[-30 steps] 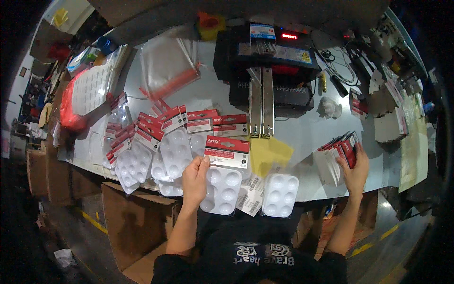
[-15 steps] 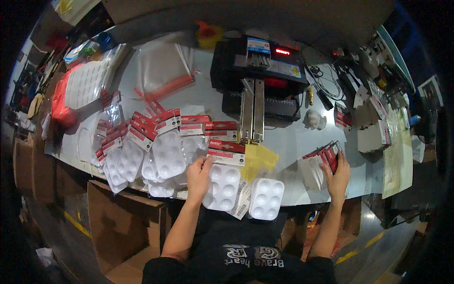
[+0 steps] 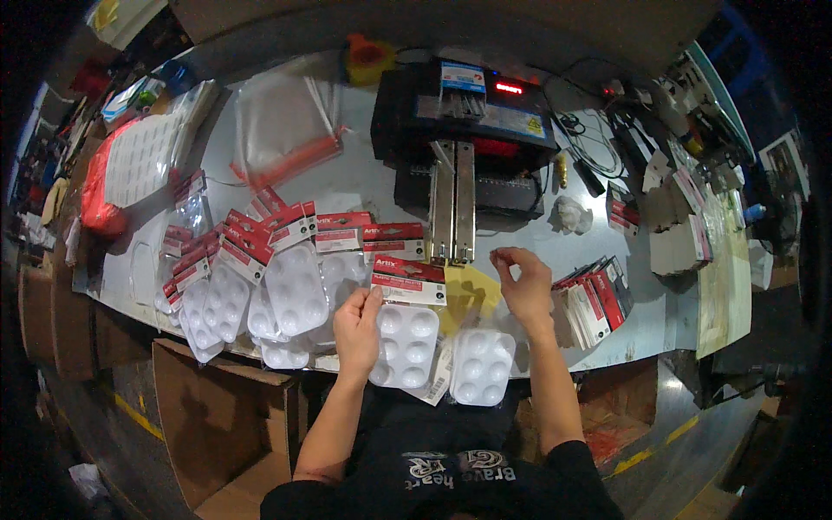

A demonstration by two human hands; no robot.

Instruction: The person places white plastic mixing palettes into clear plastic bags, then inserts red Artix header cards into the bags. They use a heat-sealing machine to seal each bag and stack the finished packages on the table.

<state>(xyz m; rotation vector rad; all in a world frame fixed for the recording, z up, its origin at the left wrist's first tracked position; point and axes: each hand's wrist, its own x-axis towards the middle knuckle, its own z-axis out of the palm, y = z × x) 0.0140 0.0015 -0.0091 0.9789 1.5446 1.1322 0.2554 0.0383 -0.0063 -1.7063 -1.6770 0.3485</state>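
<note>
Left hand's [image 3: 357, 334] fingers pinch edge of flat red-and-white header card [image 3: 407, 282] above glossy white plastic palette [image 3: 406, 348], round-welled, by worktop's [image 3: 368, 169] near edge; light edge grip should spare card creases. Right hand's [image 3: 523, 288] fingers curled; cannot tell if holding anything.

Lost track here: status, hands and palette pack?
Left hand holds red-headed palette pack. Right hand raised, nothing visible held. White palettes between pack and right forearm.

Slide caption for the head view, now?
Left hand pinches the red-and-white header card of a white palette; right hand, fingers curled, beside a card stack.
</note>
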